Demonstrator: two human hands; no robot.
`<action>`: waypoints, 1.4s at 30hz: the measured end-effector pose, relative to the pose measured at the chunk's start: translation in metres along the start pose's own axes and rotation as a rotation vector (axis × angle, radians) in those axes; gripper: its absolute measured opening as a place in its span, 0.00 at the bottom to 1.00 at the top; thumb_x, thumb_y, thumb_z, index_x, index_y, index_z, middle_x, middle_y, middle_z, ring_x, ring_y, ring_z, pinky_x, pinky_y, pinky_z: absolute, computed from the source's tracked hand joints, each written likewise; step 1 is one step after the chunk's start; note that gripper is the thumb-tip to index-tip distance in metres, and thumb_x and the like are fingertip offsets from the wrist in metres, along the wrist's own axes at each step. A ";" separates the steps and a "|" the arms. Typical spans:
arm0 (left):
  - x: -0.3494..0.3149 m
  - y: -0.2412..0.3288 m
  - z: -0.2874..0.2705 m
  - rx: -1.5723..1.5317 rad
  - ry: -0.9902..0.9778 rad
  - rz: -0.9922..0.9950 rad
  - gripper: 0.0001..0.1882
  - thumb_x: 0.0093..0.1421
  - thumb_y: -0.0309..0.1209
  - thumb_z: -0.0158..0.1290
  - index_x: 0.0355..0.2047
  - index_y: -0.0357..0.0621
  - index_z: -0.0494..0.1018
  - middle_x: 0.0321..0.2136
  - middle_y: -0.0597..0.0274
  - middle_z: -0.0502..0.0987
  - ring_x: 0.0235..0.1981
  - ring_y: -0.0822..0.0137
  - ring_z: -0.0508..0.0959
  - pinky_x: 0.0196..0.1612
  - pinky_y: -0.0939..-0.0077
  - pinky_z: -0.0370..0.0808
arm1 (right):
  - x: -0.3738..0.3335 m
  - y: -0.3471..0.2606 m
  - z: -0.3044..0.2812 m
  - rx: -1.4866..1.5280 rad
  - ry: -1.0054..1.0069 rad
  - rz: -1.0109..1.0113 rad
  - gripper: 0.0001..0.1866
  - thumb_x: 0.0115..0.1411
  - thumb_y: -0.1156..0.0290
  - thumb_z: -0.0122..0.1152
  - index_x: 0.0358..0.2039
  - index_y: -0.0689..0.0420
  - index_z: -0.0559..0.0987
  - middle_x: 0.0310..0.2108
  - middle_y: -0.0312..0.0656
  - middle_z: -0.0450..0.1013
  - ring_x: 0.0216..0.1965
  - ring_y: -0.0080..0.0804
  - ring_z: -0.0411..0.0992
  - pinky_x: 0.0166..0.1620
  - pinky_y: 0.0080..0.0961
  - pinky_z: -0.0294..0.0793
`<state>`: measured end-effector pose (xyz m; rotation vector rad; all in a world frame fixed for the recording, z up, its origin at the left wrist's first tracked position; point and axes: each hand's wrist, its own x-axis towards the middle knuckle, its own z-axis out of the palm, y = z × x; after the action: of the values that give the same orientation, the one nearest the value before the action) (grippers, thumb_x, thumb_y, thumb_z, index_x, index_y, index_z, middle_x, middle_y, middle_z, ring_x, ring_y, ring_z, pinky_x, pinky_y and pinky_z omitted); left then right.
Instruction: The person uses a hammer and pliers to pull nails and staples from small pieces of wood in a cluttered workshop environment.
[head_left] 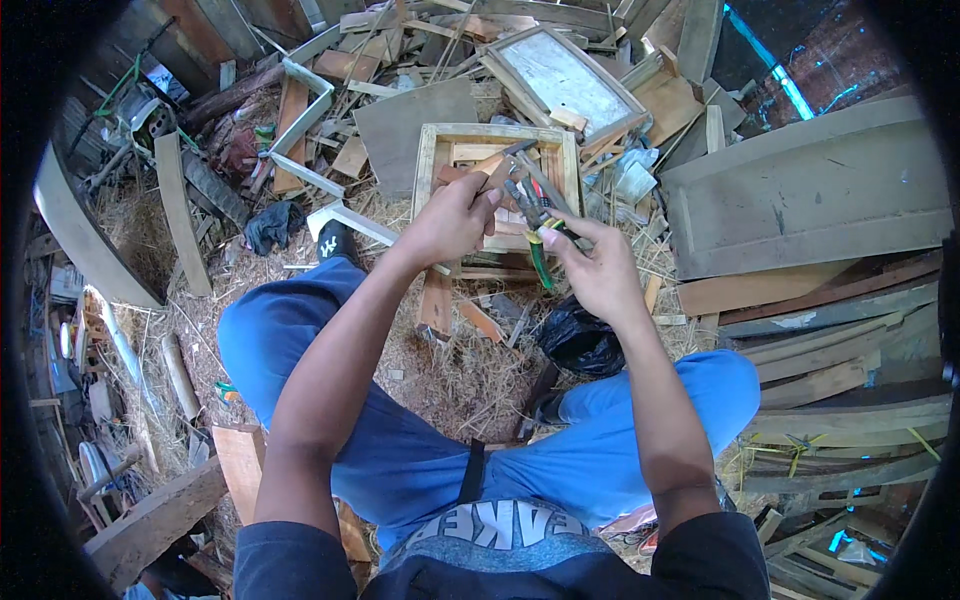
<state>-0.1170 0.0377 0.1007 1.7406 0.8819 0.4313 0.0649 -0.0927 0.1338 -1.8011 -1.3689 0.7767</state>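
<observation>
My right hand (pixel 600 265) is closed around a pair of pliers (pixel 529 204) with green and yellow handles, the jaws pointing up and left. My left hand (pixel 450 220) is pinched at the same height, its fingertips close to the jaws. A small brown piece of wood (pixel 497 178) shows at those fingers, and they seem to grip it. Both hands hover over a pale wooden frame (pixel 428 165) in front of me. Behind the pliers, on the frame, lies what looks like a hammer with a dark head (pixel 519 146). Red-handled tools there are partly hidden.
A framed panel (pixel 565 85) leans on the scrap pile at the far side. Boards (pixel 820 190) are stacked along the right. Near my right knee sits a black plastic bag (pixel 580 340). Wood offcuts and straw litter the ground; a thick beam (pixel 160 525) lies at lower left.
</observation>
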 end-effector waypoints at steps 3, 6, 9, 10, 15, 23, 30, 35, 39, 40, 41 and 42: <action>0.000 -0.001 0.000 0.017 0.006 0.002 0.14 0.73 0.33 0.45 0.49 0.34 0.70 0.22 0.64 0.73 0.20 0.72 0.73 0.26 0.71 0.71 | -0.001 -0.002 0.000 -0.057 0.068 0.031 0.21 0.63 0.59 0.66 0.49 0.62 0.82 0.36 0.61 0.80 0.41 0.53 0.81 0.46 0.37 0.77; 0.000 0.001 0.000 0.079 0.049 0.033 0.13 0.73 0.34 0.45 0.46 0.34 0.72 0.20 0.63 0.73 0.20 0.71 0.74 0.26 0.71 0.71 | -0.002 -0.006 -0.002 -0.123 0.153 -0.038 0.20 0.63 0.59 0.66 0.48 0.61 0.83 0.34 0.62 0.79 0.39 0.52 0.82 0.45 0.38 0.77; -0.001 0.005 0.001 0.178 0.039 -0.018 0.13 0.72 0.34 0.46 0.42 0.35 0.73 0.19 0.59 0.73 0.22 0.66 0.76 0.28 0.68 0.72 | -0.002 -0.010 -0.005 -0.122 0.102 0.021 0.20 0.63 0.59 0.65 0.48 0.62 0.82 0.35 0.63 0.79 0.40 0.53 0.81 0.45 0.38 0.77; -0.001 0.003 0.003 0.240 0.069 0.014 0.13 0.72 0.34 0.47 0.41 0.35 0.73 0.19 0.57 0.74 0.23 0.64 0.77 0.29 0.66 0.72 | -0.002 -0.010 -0.004 -0.121 0.108 0.005 0.20 0.63 0.60 0.65 0.48 0.62 0.82 0.35 0.64 0.78 0.40 0.54 0.81 0.45 0.39 0.77; -0.003 -0.009 0.007 0.308 0.109 0.070 0.13 0.71 0.35 0.48 0.41 0.36 0.74 0.20 0.53 0.75 0.23 0.58 0.77 0.31 0.61 0.72 | -0.003 -0.006 0.000 -0.124 0.086 -0.019 0.19 0.63 0.61 0.64 0.48 0.63 0.82 0.34 0.64 0.78 0.39 0.58 0.80 0.45 0.41 0.77; 0.000 -0.011 0.007 0.253 0.156 0.054 0.13 0.71 0.34 0.47 0.43 0.35 0.73 0.20 0.55 0.74 0.23 0.62 0.76 0.31 0.64 0.72 | -0.002 -0.006 0.022 -0.073 0.209 0.006 0.19 0.62 0.63 0.65 0.44 0.68 0.82 0.33 0.66 0.77 0.38 0.60 0.79 0.43 0.43 0.77; -0.001 -0.002 0.003 0.207 0.202 0.050 0.13 0.69 0.33 0.50 0.34 0.32 0.73 0.28 0.33 0.77 0.36 0.33 0.78 0.38 0.45 0.73 | 0.002 -0.002 0.040 -0.035 0.234 0.047 0.18 0.62 0.65 0.66 0.43 0.68 0.83 0.32 0.65 0.78 0.35 0.57 0.80 0.42 0.39 0.76; 0.001 -0.009 0.003 0.298 0.222 0.060 0.12 0.70 0.34 0.48 0.38 0.36 0.73 0.22 0.50 0.77 0.25 0.53 0.80 0.32 0.59 0.73 | 0.002 -0.001 0.049 0.063 0.294 0.027 0.19 0.63 0.64 0.66 0.44 0.70 0.82 0.28 0.58 0.80 0.29 0.42 0.80 0.37 0.37 0.74; 0.003 -0.005 0.008 0.249 0.234 0.045 0.12 0.69 0.32 0.49 0.35 0.33 0.72 0.27 0.33 0.77 0.37 0.32 0.78 0.39 0.44 0.73 | 0.009 0.013 0.048 0.263 0.183 0.181 0.19 0.65 0.62 0.65 0.45 0.68 0.83 0.22 0.44 0.78 0.22 0.27 0.71 0.30 0.31 0.70; 0.003 -0.007 0.006 0.277 0.259 0.090 0.12 0.69 0.32 0.49 0.36 0.33 0.72 0.28 0.33 0.77 0.37 0.31 0.78 0.39 0.44 0.73 | 0.009 0.003 0.046 0.462 0.158 0.304 0.17 0.67 0.62 0.63 0.43 0.65 0.82 0.20 0.36 0.70 0.18 0.20 0.63 0.23 0.24 0.61; 0.004 -0.010 0.004 0.306 0.285 0.134 0.12 0.68 0.32 0.49 0.36 0.33 0.72 0.29 0.32 0.77 0.37 0.31 0.78 0.39 0.44 0.73 | 0.010 -0.002 0.045 0.662 0.130 0.427 0.15 0.69 0.61 0.60 0.41 0.62 0.82 0.17 0.27 0.63 0.14 0.14 0.55 0.17 0.16 0.52; 0.003 -0.010 0.001 0.306 0.283 0.136 0.12 0.68 0.32 0.49 0.36 0.33 0.72 0.29 0.32 0.77 0.37 0.31 0.78 0.39 0.44 0.73 | 0.013 0.000 0.043 0.661 0.133 0.427 0.15 0.69 0.61 0.60 0.41 0.62 0.82 0.17 0.27 0.63 0.14 0.14 0.55 0.17 0.16 0.52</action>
<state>-0.1174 0.0407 0.0902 2.0611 1.0767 0.6729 0.0333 -0.0723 0.1101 -1.5679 -0.5332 1.1449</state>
